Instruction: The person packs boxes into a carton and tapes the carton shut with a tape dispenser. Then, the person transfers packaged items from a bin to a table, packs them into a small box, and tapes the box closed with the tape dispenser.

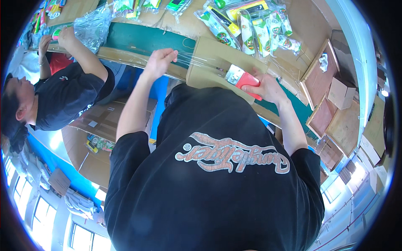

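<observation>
Right hand is clamped round the red tape dispenser while left hand, across from it, pinches the clear tape, which looks likely to twist and stick to itself.

In the upper middle of the frame a stretched strip of clear tape spans between the left hand and the red tape dispenser gripped by the right hand, barring the way over the cardboard sheet. The bare green table top behind it leaves open room. At upper right a heap of bagged packets crowds the table. At upper left a co-worker's arm and clear plastic bags fill the table edge.
</observation>
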`<state>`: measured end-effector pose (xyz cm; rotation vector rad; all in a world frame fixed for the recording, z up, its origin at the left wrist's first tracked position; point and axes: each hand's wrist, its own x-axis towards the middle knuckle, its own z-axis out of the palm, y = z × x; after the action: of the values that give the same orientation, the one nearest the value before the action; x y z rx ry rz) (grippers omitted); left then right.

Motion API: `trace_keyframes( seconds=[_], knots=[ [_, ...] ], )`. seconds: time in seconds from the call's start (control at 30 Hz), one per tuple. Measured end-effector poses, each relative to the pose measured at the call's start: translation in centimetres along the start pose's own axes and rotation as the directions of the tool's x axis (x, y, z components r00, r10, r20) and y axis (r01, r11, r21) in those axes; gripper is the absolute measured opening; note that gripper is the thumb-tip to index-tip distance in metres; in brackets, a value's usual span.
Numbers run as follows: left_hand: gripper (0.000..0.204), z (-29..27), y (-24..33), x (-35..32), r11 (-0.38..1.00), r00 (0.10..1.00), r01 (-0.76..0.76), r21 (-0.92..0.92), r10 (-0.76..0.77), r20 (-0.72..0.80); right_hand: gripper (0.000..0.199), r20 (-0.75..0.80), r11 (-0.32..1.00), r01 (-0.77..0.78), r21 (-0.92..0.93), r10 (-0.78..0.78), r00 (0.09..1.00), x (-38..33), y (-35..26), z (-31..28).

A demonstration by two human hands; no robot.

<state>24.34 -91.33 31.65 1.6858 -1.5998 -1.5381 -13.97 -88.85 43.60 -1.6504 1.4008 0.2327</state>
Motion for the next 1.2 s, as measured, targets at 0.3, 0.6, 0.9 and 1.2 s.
trace_keyframes(
  seconds=[0.3,0.6,0.9,1.2],
  knots=[
    [0.036,5.9,-6.3,2.2,0.929,0.997,0.048,-0.367,-0.020,0.078,0.057,0.000,0.998,-0.028,-0.060,0.028,1.000,0.4,-1.1,0.1],
    [0.043,7.6,-1.7,2.3,0.938,0.887,0.209,-0.278,-0.302,-0.351,0.057,-0.003,0.995,-0.060,-0.076,0.060,0.998,0.6,-0.9,0.2],
    [0.032,7.4,4.1,7.3,0.916,0.872,-0.378,0.136,0.401,-0.279,0.047,0.077,0.995,-0.087,-0.043,0.090,0.993,0.8,-0.6,-0.1],
    [0.046,12.6,12.8,8.4,0.649,0.855,-0.502,0.572,0.269,0.444,0.051,-0.253,0.957,0.264,-0.117,-0.286,0.924,-0.8,1.1,2.1]
  ],
)
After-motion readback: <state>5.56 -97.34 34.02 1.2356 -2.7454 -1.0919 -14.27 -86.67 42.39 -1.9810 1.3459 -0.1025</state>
